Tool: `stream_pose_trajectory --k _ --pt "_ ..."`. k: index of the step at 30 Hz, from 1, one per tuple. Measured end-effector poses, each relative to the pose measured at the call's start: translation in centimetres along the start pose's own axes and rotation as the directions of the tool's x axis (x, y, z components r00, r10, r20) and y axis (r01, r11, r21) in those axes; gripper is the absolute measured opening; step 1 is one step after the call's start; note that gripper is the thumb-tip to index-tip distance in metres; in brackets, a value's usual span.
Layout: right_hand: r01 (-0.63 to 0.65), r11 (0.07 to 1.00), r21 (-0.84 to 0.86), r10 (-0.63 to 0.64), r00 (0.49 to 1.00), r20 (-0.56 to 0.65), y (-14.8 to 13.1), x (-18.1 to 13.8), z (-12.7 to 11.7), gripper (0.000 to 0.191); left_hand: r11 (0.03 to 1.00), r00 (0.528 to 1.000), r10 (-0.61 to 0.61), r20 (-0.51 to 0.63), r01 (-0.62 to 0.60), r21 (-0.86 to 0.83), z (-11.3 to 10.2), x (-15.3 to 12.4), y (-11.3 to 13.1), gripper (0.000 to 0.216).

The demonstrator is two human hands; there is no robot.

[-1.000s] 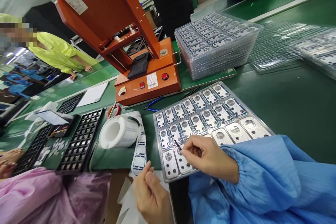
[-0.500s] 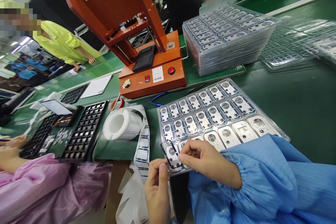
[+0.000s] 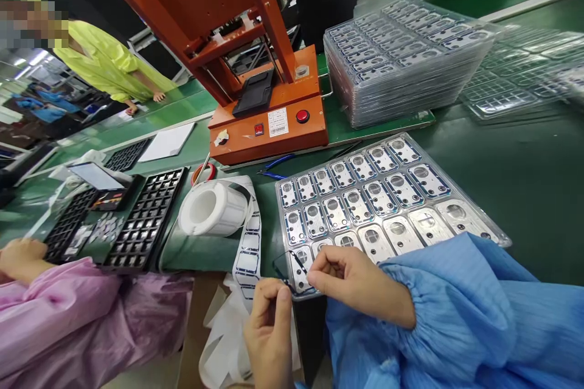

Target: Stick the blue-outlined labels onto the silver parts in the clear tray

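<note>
My left hand (image 3: 271,325) is closed in a pinch at the near left corner of the clear plastic tray (image 3: 495,234). My right hand (image 3: 358,279) pinches just over the tray's front left pocket. Between the two sets of fingertips stretches a thin dark adhesive frame (image 3: 299,262), tilted and partly hidden by the fingers. Below it lies a silver metal plate (image 3: 301,282) in its pocket. Plates in the two back rows carry blue-edged frames; several in the front row look bare. My right forearm in its blue sleeve (image 3: 451,310) covers part of the front row.
An orange press (image 3: 269,140) stands behind the tray, beside a tall stack of filled trays (image 3: 406,91). To the left are a white roll (image 3: 212,209) with its strip of frames (image 3: 249,255), blue-handled pliers (image 3: 276,165) and black trays (image 3: 146,225). A co-worker's pink sleeve (image 3: 68,310) is at left.
The dark frame has lifted and swung left, showing more of its outline beyond the tray's edge. My left hand has shifted slightly left and down; the view has moved a little.
</note>
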State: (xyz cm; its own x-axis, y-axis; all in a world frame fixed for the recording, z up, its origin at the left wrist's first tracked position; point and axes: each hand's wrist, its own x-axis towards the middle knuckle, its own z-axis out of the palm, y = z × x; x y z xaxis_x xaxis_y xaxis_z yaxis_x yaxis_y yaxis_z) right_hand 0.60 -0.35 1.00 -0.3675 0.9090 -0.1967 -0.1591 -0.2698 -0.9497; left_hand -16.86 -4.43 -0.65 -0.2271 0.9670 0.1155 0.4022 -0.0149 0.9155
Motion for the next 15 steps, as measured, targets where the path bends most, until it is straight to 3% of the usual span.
stream_pose_trajectory --k 4,7,11,15 --pt "-0.001 0.998 -0.07 0.002 1.0 0.01 -0.1 0.0 0.1 0.01 0.999 1.0 0.0 -0.029 0.002 0.054 -0.3 0.0 -0.5 0.019" --pt "0.03 0.975 -0.221 -0.028 1.0 0.014 -0.2 -0.2 0.0 0.01 0.991 0.998 -0.006 -0.055 0.013 0.134 -0.5 0.2 -0.5 0.019" --pt "0.164 0.857 -0.488 -0.181 0.983 0.013 0.0 -0.5 0.1 0.011 0.972 1.0 0.004 -0.025 0.002 0.233 -0.5 0.6 0.0 0.02" --pt "0.188 0.781 -0.596 -0.223 0.975 0.016 0.6 -0.3 0.3 0.013 0.959 1.0 0.027 0.009 -0.029 0.283 -0.2 0.9 0.5 0.024"
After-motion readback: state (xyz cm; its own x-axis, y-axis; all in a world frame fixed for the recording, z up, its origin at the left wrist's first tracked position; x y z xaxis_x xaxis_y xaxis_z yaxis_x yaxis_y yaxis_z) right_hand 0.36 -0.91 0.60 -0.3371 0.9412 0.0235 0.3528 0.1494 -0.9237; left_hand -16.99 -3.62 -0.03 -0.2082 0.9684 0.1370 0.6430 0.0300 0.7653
